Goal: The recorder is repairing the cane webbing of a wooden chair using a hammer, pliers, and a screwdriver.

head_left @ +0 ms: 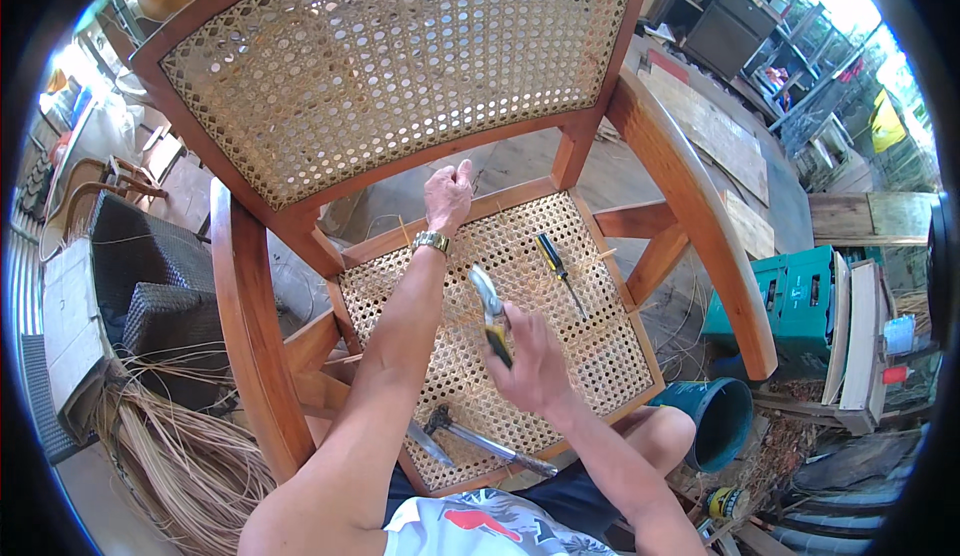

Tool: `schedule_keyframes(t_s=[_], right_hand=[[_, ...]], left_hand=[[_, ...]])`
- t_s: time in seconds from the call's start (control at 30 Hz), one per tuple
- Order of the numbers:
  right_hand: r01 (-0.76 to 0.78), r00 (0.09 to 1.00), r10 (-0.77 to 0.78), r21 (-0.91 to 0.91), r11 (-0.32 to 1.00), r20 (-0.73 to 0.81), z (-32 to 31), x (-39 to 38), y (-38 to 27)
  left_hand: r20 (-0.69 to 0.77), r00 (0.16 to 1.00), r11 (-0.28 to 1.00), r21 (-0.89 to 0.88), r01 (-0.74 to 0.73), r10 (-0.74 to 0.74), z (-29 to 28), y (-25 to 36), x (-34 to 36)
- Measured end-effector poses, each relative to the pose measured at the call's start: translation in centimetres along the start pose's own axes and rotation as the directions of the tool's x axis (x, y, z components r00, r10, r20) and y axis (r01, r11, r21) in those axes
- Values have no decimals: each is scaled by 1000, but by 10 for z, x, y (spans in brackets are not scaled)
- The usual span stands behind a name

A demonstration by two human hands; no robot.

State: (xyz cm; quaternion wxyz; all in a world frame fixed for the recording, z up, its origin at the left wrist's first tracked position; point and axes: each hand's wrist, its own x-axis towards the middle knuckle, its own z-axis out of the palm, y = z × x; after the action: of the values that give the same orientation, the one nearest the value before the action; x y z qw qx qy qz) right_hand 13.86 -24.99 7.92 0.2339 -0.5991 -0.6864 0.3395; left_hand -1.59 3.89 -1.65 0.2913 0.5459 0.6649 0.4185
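Observation:
A wooden armchair has a woven cane seat (470, 356) and a matching cane backrest (400, 66). My left hand (448, 196) reaches over the seat's back rail, its fingers closed; whatever they hold, if anything, is hidden. In my right hand (535, 361) is a pair of pliers (486, 291) with metal jaws and yellow-black grips, held above the middle of the seat. A yellow-black screwdriver (560, 271) lies on the cane to the right. Near the front of the seat rest a hammer (490, 441) and a flat metal blade-like tool (430, 444). Thin pegs (404, 228) stick up along the frame.
The curved armrests (250, 326) flank my arms. On the left lie a bundle of loose cane strands (180, 446) and dark woven material (165, 296). To the right stand green crates (790, 301) and a dark teal bucket (722, 424). Boards (700, 136) lie on the floor behind.

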Motion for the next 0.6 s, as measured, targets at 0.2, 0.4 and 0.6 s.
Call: schedule_keyframes(t_s=[0.2,0.4,0.6], right_hand=[[299,926,-374,-506,809,-51,-10,-25,40],[-2,853,-133,-257,966,-504,-47,90,87],[-201,973,171,-204,958,-155,-79,142,88]], left_hand=[[-20,939,929,-135,-344,344,-8,3,-45],[33,894,893,48,-448,447,-10,18,-59],[107,947,932,175,-316,301,-13,21,-59]])
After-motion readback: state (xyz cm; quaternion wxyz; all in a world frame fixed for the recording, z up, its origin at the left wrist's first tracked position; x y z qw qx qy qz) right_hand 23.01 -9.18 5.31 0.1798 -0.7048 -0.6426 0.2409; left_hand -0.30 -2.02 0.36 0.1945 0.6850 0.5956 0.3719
